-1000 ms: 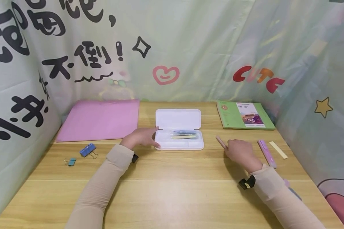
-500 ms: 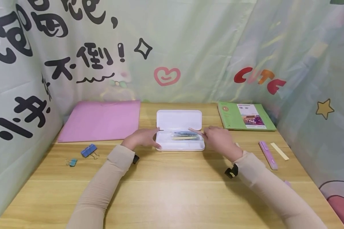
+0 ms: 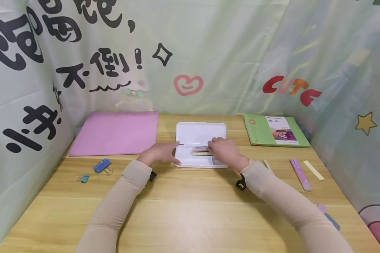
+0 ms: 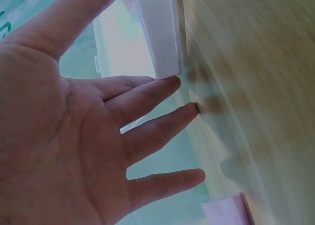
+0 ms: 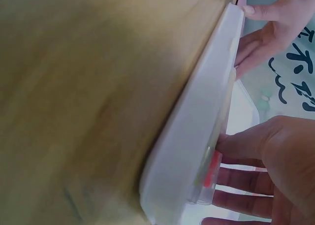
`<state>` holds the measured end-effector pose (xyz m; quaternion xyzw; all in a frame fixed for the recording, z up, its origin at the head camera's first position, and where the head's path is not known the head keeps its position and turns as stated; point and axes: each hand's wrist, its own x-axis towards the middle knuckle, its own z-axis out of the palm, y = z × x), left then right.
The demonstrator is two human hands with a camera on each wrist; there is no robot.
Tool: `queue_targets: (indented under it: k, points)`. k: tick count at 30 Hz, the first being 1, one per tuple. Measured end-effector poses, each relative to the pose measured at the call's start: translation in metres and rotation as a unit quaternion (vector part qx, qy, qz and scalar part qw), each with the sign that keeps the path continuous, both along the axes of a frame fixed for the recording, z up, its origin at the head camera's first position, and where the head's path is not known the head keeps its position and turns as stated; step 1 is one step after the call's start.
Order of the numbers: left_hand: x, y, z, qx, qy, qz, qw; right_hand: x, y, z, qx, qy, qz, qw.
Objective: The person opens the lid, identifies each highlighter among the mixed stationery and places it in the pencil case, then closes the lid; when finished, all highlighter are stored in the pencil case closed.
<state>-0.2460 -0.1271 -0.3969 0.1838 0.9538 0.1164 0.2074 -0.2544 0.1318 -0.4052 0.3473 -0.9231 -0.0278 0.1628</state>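
Observation:
A white pencil case (image 3: 194, 162) lies with its lid (image 3: 200, 132) raised at the table's back middle. My left hand (image 3: 159, 153) is at its left end; the left wrist view shows straight, spread fingers (image 4: 160, 136), one fingertip against the case's end. Over the right half of the case, my right hand (image 3: 226, 151) pinches a slim pinkish pen (image 5: 227, 104) between thumb and fingers, low in the case's back compartment. A clear pen with a red part (image 5: 212, 170) shows beneath those fingers. Several pens (image 3: 201, 153) lie in that compartment, partly hidden by the right hand.
A pink folder (image 3: 117, 133) lies at back left, with blue (image 3: 102, 165) and teal (image 3: 85, 178) binder clips before it. Right of the case are a green book (image 3: 259, 131), a purple pen-like object (image 3: 300, 174), a cream strip (image 3: 314, 170) and a beige stick (image 3: 267, 166).
My right hand has moved left from the table beside the case to over it, bringing the pinkish pen into the back compartment. The left hand has stayed at the case's left end.

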Motion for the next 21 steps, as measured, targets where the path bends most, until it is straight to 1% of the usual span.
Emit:
queue_targets:
  k: [6,10,15,19,21]
  points:
    - [-0.001,0.001,-0.001,-0.001,0.0,0.005,1.0,0.001,0.001,-0.004,0.013,-0.012,-0.01,1.0]
    - [-0.001,0.001,-0.001,-0.002,0.002,0.004,1.0,0.004,0.003,-0.003,0.02,-0.019,-0.011,1.0]
    - [-0.001,0.002,-0.001,-0.001,-0.002,0.004,1.0,0.009,0.014,0.003,0.002,-0.014,-0.012,1.0]
    - [-0.001,0.002,-0.001,0.002,-0.002,0.005,1.0,0.013,0.028,0.009,-0.021,-0.018,-0.032,0.999]
    - [0.0,0.001,-0.001,0.006,-0.001,0.008,1.0,0.016,0.037,0.01,-0.032,-0.012,-0.047,0.998]
